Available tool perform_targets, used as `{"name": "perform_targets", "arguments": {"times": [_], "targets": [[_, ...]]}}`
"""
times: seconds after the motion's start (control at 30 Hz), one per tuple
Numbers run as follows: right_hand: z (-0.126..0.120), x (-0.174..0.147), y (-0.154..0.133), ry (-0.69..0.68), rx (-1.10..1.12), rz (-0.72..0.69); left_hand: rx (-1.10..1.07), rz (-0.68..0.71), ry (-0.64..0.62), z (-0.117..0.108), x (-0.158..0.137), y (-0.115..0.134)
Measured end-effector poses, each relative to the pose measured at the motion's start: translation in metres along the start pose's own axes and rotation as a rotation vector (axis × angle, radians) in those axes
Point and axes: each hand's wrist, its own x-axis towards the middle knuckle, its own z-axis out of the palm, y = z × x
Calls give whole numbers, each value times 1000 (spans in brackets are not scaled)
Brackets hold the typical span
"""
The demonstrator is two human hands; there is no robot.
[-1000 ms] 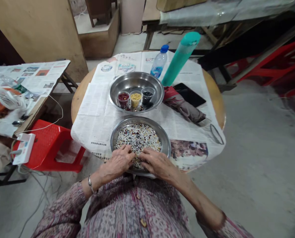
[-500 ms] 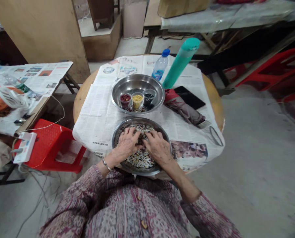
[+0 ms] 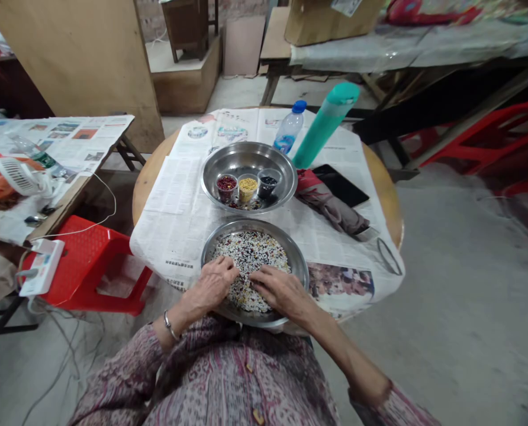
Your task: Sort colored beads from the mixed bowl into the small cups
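A steel bowl (image 3: 300, 258) near me holds a mix of white, black, yellow and red grains (image 3: 257, 251). Over its left side is my left hand (image 3: 214, 283), fingers curled together with the tips at the grains. Opposite it, my right hand (image 3: 285, 291) bends its fingers down onto the mix, its thumb side partly hidden. Whatever the fingertips pinch is too small to make out. Behind stands a second steel bowl (image 3: 228, 155) with a cup of red beans (image 3: 226, 184), a cup of yellow grains (image 3: 247, 187) and a cup of black beans (image 3: 267, 184).
Newspaper (image 3: 166, 219) covers the round table. Toward the back right are a water bottle (image 3: 289, 127), a teal bottle (image 3: 325, 127), a folded umbrella (image 3: 332, 207) and a dark tablet-like device (image 3: 340, 184). On the left, a red stool (image 3: 86, 260) bears a power strip (image 3: 42, 269).
Both hands have drawn back toward me from the middle of the near bowl and moved apart. The grains now lie spread flatter, with more of them showing.
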Motion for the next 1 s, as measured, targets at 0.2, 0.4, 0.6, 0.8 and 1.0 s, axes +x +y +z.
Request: {"name": "perform_targets", "arguments": {"times": [0.2,0.4,0.6,0.8,1.0], "targets": [[-10,21,25,179,-76,149,-28,-102,140,2,11,-4],[-53,57,25,418,21,237,-122,-3,211,14,-4,7],[-118,137,51,403,-162,522,-163,-12,292,36,-9,8],[-127,191,79,202,-336,592,-177,-32,255,35,-8,9],[-116,200,91,152,-398,606,-188,-37,256,35,-8,10]]}}
